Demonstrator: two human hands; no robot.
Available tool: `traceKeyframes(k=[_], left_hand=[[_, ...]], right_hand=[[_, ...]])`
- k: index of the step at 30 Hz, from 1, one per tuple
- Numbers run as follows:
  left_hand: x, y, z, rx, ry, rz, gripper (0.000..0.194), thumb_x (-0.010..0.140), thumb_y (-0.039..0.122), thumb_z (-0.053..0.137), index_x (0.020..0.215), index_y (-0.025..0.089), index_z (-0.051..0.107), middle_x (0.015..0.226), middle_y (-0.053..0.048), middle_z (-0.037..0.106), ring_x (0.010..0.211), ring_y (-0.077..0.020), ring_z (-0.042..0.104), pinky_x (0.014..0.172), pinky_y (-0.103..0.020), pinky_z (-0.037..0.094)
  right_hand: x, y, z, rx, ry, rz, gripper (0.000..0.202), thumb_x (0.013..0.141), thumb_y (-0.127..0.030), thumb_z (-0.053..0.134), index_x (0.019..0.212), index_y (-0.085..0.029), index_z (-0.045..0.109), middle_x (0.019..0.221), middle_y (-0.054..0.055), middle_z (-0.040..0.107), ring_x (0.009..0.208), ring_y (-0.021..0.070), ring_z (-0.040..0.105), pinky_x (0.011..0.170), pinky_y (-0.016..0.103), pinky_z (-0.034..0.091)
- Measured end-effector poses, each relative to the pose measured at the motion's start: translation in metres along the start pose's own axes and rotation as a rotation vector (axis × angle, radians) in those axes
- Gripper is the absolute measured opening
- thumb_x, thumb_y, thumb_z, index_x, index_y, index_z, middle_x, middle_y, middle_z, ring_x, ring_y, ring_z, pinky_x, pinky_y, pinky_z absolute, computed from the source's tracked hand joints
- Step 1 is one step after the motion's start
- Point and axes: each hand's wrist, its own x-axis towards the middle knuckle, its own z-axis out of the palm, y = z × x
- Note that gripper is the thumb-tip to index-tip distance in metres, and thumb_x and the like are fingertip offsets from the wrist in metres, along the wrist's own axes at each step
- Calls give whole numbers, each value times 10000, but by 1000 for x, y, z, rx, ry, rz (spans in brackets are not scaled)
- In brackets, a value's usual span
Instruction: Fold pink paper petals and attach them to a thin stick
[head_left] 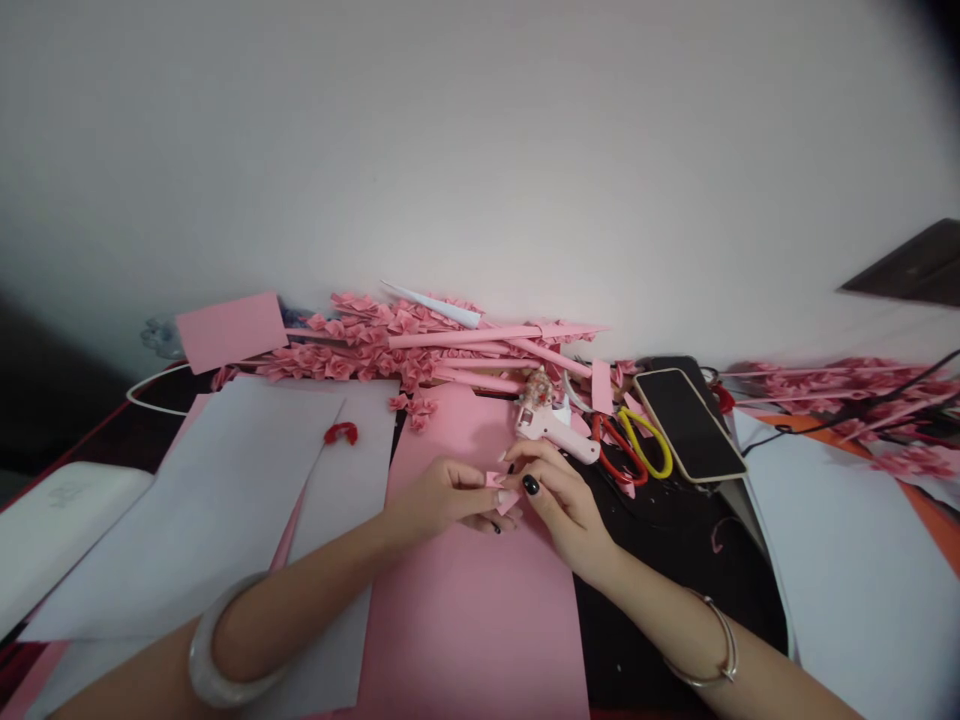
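Observation:
My left hand (457,493) pinches a small folded piece of pink paper (504,503) between thumb and fingers, above a large pink sheet (472,620). Close on its right is my right hand (562,505), fingers bent towards the paper. Its fingertips meet the paper's edge or sit just beside it; whether they grip it I cannot make out. Just beyond the right hand lies a pale pink glue gun (555,428) with a decorated nozzle end.
White sheets (202,500) cover the left side, with a red curled piece (341,433) on them. Bundled pink paper flowers (375,340) line the wall. Red-handled scissors (619,455), a yellow-handled tool (652,445) and a phone (690,425) lie right. More white paper (847,540) is at far right.

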Motion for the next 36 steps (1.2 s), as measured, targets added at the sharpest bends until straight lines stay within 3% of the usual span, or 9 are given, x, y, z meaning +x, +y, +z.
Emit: traceKeyframes(k=[7,13,17,19,22,25,32,36], left_hand=[[-2,0,-2,-13,-31,3,264,739,374,662,894,169,722,825,-60,725,759,-156,668,675,-250,498],[-3,4,-1,48,-34,61,264,765,367,633,889,150,719,770,-56,712,708,-149,660,617,-231,486],[-4,6,1,146,-47,116,268,784,370,600,804,130,719,718,-55,694,696,-155,645,540,-205,461],[-4,5,1,187,-55,123,265,785,365,594,787,130,716,723,-56,694,685,-149,632,528,-200,454],[-3,1,0,240,-87,122,242,766,351,614,764,130,712,685,-45,684,620,-129,592,522,-199,447],[-2,-1,-1,267,-128,102,236,750,355,627,786,136,708,652,-35,675,578,-118,563,504,-195,435],[-4,1,-2,290,-142,78,239,732,359,645,752,126,695,628,-32,675,507,-94,517,482,-188,414],[-1,-4,-3,259,-169,61,237,741,356,632,780,129,687,645,-33,682,557,-122,583,553,-221,463]], right_hand=[[0,2,-2,29,-15,23,389,939,-389,349,841,-193,671,1062,92,534,899,202,536,842,366,418],[1,0,-4,61,-15,12,402,942,-364,352,782,-186,674,1056,85,546,848,184,550,809,352,427],[0,0,-1,-41,94,18,309,936,-308,371,784,-173,604,949,82,548,853,186,528,782,333,409],[-1,3,0,-83,123,35,232,924,-302,396,788,-175,535,810,52,528,754,167,504,693,301,410],[-1,8,1,-150,-15,107,191,909,-276,427,745,-184,462,638,-15,449,565,118,413,533,241,348],[0,11,0,-214,-129,112,193,898,-236,440,712,-188,427,582,-46,400,510,96,354,492,221,302],[4,9,-4,-279,-335,58,239,906,-209,411,674,-188,463,580,-26,473,517,104,425,503,214,340],[4,7,-2,-323,-351,27,243,913,-181,387,684,-193,468,587,-12,504,520,115,459,510,223,357]])
